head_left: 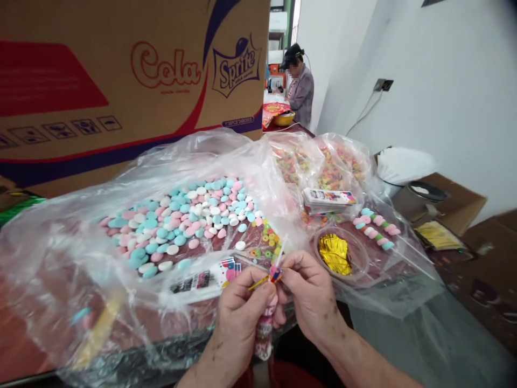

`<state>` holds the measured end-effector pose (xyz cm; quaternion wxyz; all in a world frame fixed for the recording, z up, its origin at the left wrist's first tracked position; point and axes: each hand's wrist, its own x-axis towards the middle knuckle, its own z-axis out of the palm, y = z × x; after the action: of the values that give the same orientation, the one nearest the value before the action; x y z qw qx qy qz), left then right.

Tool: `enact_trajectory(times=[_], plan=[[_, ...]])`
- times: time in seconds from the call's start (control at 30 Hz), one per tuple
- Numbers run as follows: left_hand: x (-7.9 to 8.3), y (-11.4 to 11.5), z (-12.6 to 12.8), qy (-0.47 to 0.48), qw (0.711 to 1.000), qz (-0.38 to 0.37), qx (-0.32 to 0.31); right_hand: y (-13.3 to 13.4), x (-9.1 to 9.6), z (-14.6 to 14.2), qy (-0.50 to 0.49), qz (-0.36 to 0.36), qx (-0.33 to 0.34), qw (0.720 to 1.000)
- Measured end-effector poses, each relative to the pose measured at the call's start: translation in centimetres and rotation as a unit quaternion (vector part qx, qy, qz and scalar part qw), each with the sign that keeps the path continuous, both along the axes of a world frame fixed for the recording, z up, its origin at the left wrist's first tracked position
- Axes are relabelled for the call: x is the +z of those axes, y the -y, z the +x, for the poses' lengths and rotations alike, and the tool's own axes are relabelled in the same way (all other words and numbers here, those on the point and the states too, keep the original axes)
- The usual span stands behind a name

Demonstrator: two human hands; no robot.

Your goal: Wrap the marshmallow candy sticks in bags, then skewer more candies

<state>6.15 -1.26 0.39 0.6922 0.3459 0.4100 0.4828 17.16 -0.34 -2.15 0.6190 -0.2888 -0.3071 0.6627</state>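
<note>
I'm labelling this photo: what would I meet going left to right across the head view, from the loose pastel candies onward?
Loose pastel candies → left hand → held packet → right hand → gold strips → striped candy sticks → pack of yellow strips.

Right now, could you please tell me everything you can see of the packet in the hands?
The packet is slim, apparently clear plastic with printed lettering and pinkish contents. A pale stick pokes from its gathered neck, where a gold tie lies; whether it is fastened is unclear. Its neck points forward, held by the left hand and right hand.
</note>
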Motion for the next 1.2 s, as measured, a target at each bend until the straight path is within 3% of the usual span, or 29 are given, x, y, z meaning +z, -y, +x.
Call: enact_trajectory(times=[0.23,0.4,0.53,0.63,0.7,0.73,0.8,0.87,0.9,0.97,1.07,1.2], plan=[[-0.4,0.1,0.2,0.003,0.998,-0.023,0.064,0.1,-0.6,-0.6,-0.014,0.009,-0.022,1.0],[-0.7,0.0,-0.2,0.015,0.998,-0.024,0.055,0.1,-0.8,-0.8,0.005,0.006,-0.015,1.0],[-0.6,-0.3,-0.6,0.004,0.998,-0.018,0.058,-0.3,-0.8,0.2,0.086,0.014,0.037,0.996],[-0.8,-0.5,-0.7,-0.013,0.998,-0.015,0.053,-0.6,-0.4,1.1,0.208,0.036,0.083,0.974],[-1.2,-0.7,-0.7,-0.032,0.997,-0.016,0.062,-0.8,0.0,1.5,0.347,0.093,0.063,0.931],[-1.4,-0.8,-0.7,-0.045,0.997,-0.017,0.068,-0.9,0.1,1.7,0.43,0.143,0.035,0.891],[-1.7,-1.1,-0.7,-0.074,0.995,-0.015,0.069,-1.1,0.1,2.0,0.579,0.269,-0.033,0.769],[-1.8,-1.5,-1.0,-0.099,0.994,-0.022,0.04,-1.4,0.0,2.4,0.66,0.39,-0.07,0.638],[-1.7,-1.7,-1.1,-0.11,0.993,-0.035,0.016,-1.6,0.0,2.7,0.679,0.441,-0.068,0.584],[-1.3,-2.3,-1.6,-0.124,0.988,-0.078,-0.049,-1.9,0.3,3.5,0.684,0.523,-0.033,0.507],[-0.5,-3.0,-2.5,-0.125,0.967,-0.133,-0.178,-2.4,1.3,4.6,0.658,0.601,0.039,0.453],[-0.4,-3.3,-3.4,-0.137,0.932,-0.124,-0.312,-2.6,3.0,5.3,0.638,0.611,0.143,0.447]])
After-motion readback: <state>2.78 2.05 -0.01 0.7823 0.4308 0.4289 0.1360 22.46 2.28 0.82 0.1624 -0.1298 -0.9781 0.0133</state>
